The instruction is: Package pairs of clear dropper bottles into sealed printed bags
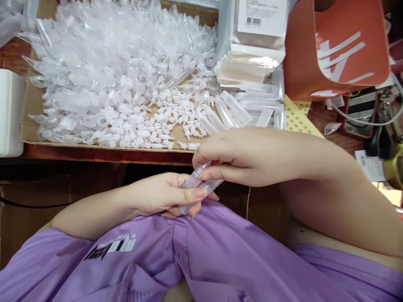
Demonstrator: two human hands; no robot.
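My left hand [171, 193] is closed around two translucent plastic tubes [192, 179], held at a slant above my lap. My right hand [242, 157] reaches over from the right, its thumb and fingers pinching the ridged clear nozzle cap [201, 168] at the upper end of one tube. The upper end of the second tube is partly hidden under my right hand. Just beyond my hands, small white plastic tips [157, 128] lie scattered along the front of a shallow cardboard tray [30, 113]. Several loose empty tubes [231, 109] rest at its right side.
Clear nozzle caps [103, 54] are heaped over most of the tray. Stacked packets with a barcode label [261, 19] stand at the back right, beside an orange bin [299, 54] holding paper strips. At the far left is a white container [11, 113]. A cable [371, 121] loops at right.
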